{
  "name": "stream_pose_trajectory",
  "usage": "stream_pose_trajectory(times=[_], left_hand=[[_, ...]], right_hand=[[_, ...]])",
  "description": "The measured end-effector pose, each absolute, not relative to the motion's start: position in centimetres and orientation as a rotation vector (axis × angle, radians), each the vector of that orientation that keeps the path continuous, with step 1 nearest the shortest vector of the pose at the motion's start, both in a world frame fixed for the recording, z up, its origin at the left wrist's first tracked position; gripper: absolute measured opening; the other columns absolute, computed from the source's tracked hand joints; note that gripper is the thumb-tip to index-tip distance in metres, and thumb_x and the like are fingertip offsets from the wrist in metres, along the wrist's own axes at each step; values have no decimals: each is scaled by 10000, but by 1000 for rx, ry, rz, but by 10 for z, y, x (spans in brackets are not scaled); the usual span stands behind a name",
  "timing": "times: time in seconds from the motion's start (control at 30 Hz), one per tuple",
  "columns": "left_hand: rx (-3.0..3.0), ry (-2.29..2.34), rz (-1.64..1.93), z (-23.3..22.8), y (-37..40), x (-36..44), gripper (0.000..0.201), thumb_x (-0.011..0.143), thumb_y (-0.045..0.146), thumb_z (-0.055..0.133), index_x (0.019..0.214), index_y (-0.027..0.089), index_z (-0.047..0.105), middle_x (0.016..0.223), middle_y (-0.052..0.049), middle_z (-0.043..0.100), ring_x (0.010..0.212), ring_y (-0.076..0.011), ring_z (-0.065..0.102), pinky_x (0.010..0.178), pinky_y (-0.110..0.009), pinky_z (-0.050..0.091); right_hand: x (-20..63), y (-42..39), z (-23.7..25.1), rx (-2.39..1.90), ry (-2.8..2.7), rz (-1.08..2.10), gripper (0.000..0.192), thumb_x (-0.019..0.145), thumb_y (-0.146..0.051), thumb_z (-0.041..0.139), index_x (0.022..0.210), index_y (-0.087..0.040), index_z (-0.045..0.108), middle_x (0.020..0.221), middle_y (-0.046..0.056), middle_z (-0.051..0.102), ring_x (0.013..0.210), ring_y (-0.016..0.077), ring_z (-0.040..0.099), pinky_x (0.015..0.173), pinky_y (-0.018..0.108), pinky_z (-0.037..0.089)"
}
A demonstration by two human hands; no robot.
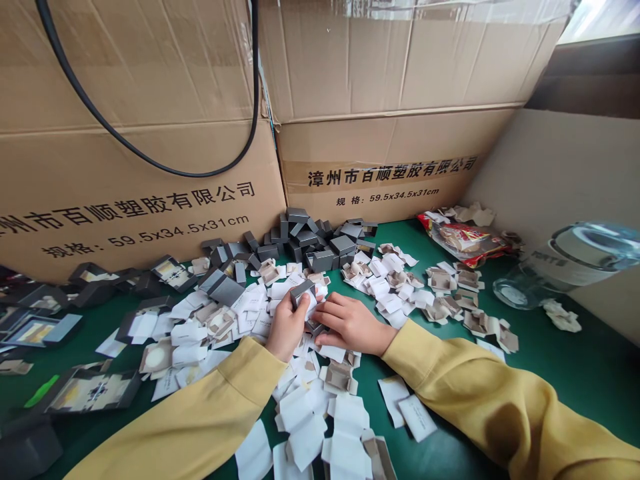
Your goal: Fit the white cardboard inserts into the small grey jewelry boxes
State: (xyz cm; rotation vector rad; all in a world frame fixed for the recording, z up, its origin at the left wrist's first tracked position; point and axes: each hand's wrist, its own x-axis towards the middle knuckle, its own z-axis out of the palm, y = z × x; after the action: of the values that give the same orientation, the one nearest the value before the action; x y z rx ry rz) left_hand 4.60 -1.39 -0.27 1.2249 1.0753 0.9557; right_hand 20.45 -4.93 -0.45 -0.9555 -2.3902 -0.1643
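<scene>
In the middle of the head view, my left hand (289, 325) grips a small dark grey box (303, 291) between thumb and fingers. My right hand (353, 325) closes on the box from the right, its fingers curled over that side. A dark lower part of the box shows below the right fingertips; what lies under them is hidden. White folded card inserts (300, 403) and small printed papers (417, 418) are scattered beneath and around both hands.
More dark grey boxes (320, 243) are heaped behind the hands, with open ones (95, 390) at left. Cardboard cartons (390, 147) wall off the back. At right stand a clear cup (565, 267) and a red snack packet (465, 241). A black cable (200, 175) hangs down.
</scene>
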Motion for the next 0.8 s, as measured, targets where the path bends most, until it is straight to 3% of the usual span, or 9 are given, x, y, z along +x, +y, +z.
stream_pose_trajectory(times=[0.3, 0.53, 0.8], left_hand=[[1281, 1043, 987, -9, -9, 45, 383, 773, 440, 573, 1038, 165, 599, 1057, -97, 678, 970, -244, 637, 756, -327, 525], [1193, 1003, 956, -5, -12, 46, 419, 756, 427, 599, 1092, 182, 546, 1115, -108, 647, 1016, -267, 617, 638, -291, 543], [1068, 865, 957, -6, -12, 46, 428, 742, 346, 627, 1126, 204, 506, 1137, -100, 643, 1062, -272, 599, 724, -331, 546]], right_hand=[[203, -50, -2, -995, -2391, -63, 425, 882, -512, 438, 951, -133, 616, 893, 107, 591, 836, 208, 457, 694, 303, 460], [204, -49, -4, -1020, -2368, -40, 408, 883, -503, 441, 975, -140, 605, 917, 112, 594, 820, 203, 465, 705, 315, 460], [205, -49, -8, -1065, -2293, 39, 394, 875, -508, 456, 1000, -161, 592, 959, 107, 607, 833, 199, 483, 728, 321, 465]])
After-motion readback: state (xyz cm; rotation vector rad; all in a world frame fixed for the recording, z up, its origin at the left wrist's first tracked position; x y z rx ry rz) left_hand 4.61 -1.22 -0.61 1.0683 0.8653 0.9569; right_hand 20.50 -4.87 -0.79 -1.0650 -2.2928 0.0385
